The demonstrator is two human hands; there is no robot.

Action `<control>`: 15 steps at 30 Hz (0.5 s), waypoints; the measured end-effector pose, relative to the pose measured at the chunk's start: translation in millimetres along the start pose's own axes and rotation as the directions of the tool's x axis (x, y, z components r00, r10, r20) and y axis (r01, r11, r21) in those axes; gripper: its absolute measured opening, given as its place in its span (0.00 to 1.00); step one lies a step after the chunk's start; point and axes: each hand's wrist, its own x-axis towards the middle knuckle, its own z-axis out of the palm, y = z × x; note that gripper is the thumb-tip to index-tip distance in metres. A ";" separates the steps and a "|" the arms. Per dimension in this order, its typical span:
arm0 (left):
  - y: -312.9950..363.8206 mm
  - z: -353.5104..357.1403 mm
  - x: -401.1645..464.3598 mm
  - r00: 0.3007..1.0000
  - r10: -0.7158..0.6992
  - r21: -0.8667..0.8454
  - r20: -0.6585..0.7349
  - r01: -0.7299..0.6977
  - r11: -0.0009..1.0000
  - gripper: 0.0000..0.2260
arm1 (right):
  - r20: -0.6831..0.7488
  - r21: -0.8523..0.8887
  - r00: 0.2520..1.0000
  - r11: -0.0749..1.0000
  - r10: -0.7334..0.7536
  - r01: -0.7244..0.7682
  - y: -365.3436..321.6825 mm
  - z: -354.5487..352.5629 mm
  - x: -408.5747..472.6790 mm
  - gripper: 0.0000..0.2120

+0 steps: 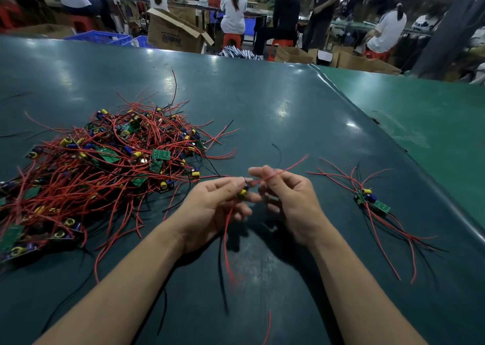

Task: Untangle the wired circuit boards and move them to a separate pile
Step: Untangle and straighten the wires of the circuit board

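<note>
1 board [243, 190] being held above the desk [288, 114], between tangle [105, 166] and sorted pile [371, 200]. Left hand [217, 205] closing on it; right hand [288, 200] pinching its red wire [286, 168]. Step: straightening leads. Next: likely carrying it right to the pile.

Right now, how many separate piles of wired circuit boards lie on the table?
2: a big tangled pile at left, a small sorted pile at right. One more board is in the hands.

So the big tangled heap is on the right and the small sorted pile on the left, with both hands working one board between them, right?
Not quite. The head view shows the big tangled heap on the left and the small sorted pile on the right. The left hand and right hand do hold one board between them.
</note>
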 end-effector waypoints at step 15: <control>1.6 5.8 0.1 0.999 -0.024 0.142 -0.042 0.030 0.989 0.09 | -0.019 0.103 0.997 0.992 0.069 -0.067 2.6 1.0 2.8 0.16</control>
